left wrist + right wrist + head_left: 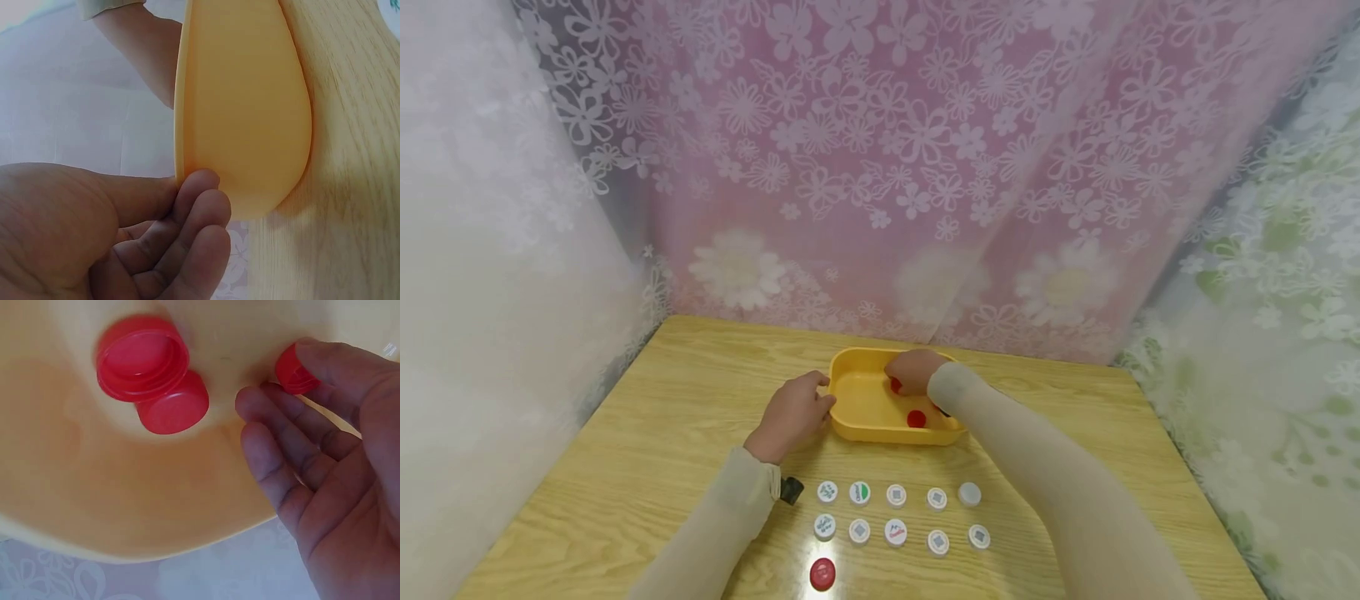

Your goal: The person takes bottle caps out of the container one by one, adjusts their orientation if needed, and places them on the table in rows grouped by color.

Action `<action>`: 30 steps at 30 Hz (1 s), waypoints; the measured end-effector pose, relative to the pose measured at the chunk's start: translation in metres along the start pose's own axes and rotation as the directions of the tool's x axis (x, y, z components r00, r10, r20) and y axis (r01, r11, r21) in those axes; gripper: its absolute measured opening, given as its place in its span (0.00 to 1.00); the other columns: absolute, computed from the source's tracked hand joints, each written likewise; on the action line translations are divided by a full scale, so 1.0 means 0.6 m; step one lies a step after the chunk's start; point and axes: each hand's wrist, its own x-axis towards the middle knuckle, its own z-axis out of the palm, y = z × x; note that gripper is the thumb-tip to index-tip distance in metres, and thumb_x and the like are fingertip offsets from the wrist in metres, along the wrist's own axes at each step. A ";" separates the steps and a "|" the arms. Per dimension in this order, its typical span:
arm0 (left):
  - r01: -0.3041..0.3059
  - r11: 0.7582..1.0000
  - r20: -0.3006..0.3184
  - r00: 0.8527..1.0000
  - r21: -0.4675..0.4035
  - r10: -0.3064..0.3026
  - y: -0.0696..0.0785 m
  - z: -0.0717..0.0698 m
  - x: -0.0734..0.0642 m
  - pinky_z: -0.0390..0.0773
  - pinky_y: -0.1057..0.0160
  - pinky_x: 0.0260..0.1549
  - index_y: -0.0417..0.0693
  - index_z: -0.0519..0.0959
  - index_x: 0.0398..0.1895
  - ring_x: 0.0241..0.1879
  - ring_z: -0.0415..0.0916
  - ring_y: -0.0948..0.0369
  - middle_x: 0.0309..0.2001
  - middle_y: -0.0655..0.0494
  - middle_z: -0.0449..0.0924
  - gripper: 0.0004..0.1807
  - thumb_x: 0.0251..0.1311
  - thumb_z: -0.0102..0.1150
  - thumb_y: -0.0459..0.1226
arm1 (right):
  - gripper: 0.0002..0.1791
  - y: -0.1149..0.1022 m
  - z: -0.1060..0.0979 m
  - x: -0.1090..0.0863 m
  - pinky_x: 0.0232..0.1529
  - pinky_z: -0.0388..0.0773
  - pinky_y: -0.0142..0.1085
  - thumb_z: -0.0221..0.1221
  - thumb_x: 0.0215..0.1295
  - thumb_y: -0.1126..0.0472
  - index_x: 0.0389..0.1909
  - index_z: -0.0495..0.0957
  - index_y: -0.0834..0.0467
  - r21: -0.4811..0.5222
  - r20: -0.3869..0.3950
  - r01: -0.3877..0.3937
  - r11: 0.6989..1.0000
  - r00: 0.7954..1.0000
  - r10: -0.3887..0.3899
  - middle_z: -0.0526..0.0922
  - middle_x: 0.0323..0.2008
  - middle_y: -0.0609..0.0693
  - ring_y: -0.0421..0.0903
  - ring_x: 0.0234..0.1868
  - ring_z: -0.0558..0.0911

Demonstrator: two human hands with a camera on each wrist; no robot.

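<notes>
A yellow plastic tub stands on the wooden table. My left hand pinches its left rim, with the thumb at the edge and the fingertips against the outer wall. Inside the tub is my right hand, pinching a red bottle cap between thumb and fingers. Two more red caps lie in the tub beside that hand: one shows its hollow side and leans on the other. From the head view, a red cap is visible near the tub's front wall.
In front of the tub, white bottle caps lie in two rows, several with printed tops. Below the rows, nearer to me, sits one red cap. A flowered pink curtain hangs behind the table, with pale curtains at both sides.
</notes>
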 end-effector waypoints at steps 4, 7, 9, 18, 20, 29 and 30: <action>0.000 1.000 0.000 1.000 -0.003 0.000 0.008 -0.002 -0.002 0.77 0.64 0.25 0.34 0.75 0.66 0.23 0.80 0.62 0.30 0.51 0.86 0.22 0.73 0.61 0.36 | 0.13 -0.002 -0.012 -0.006 0.33 0.70 0.36 0.63 0.69 0.60 0.26 0.70 0.51 0.008 0.004 -0.007 1.000 1.000 0.007 0.67 0.21 0.43 0.44 0.25 0.67; 0.008 1.000 0.005 1.000 -0.009 -0.008 0.010 -0.001 -0.004 0.78 0.64 0.26 0.34 0.75 0.66 0.25 0.81 0.60 0.30 0.51 0.86 0.22 0.73 0.61 0.37 | 0.07 -0.002 -0.023 -0.013 0.32 0.70 0.36 0.63 0.67 0.59 0.33 0.74 0.53 0.075 0.026 -0.030 0.997 0.999 0.028 0.70 0.23 0.44 0.44 0.25 0.68; 0.017 1.000 0.011 1.000 -0.011 -0.017 0.009 0.001 -0.004 0.78 0.64 0.26 0.35 0.74 0.66 0.26 0.82 0.59 0.31 0.52 0.86 0.22 0.74 0.61 0.37 | 0.05 -0.001 -0.033 -0.022 0.32 0.70 0.35 0.63 0.67 0.58 0.39 0.77 0.54 0.122 0.035 -0.039 0.992 0.999 0.035 0.73 0.27 0.44 0.43 0.26 0.70; 0.018 1.000 0.009 1.000 -0.005 -0.018 0.004 0.009 -0.006 0.76 0.62 0.25 0.39 0.72 0.70 0.24 0.80 0.60 0.29 0.54 0.85 0.25 0.74 0.60 0.37 | 0.10 -0.023 -0.081 -0.112 0.38 0.79 0.34 0.67 0.67 0.54 0.46 0.78 0.49 0.253 -0.103 -0.057 0.966 0.991 0.086 0.79 0.35 0.41 0.42 0.32 0.77; 0.021 1.000 0.009 1.000 -0.013 -0.021 0.003 0.009 -0.005 0.77 0.62 0.25 0.39 0.72 0.70 0.26 0.81 0.58 0.30 0.54 0.85 0.25 0.74 0.60 0.37 | 0.13 -0.035 -0.084 -0.138 0.38 0.79 0.32 0.68 0.66 0.54 0.47 0.77 0.49 0.284 -0.150 -0.045 0.958 0.985 0.091 0.79 0.35 0.39 0.40 0.31 0.77; 0.022 1.000 0.009 1.000 -0.018 -0.021 0.006 0.001 -0.004 0.77 0.62 0.24 0.39 0.74 0.69 0.24 0.79 0.59 0.31 0.50 0.86 0.24 0.74 0.59 0.38 | 0.24 -0.133 -0.058 -0.259 0.44 0.83 0.35 0.67 0.66 0.57 0.61 0.79 0.56 0.362 -0.332 0.062 0.930 0.941 0.067 0.86 0.44 0.42 0.38 0.37 0.80; 0.019 1.000 0.008 1.000 -0.015 -0.019 0.007 0.001 -0.004 0.77 0.62 0.25 0.39 0.74 0.69 0.24 0.79 0.60 0.31 0.50 0.86 0.24 0.74 0.59 0.38 | 0.23 -0.144 -0.053 -0.267 0.46 0.82 0.35 0.67 0.66 0.58 0.61 0.79 0.56 0.367 -0.334 0.078 0.927 0.941 0.053 0.86 0.45 0.42 0.38 0.38 0.80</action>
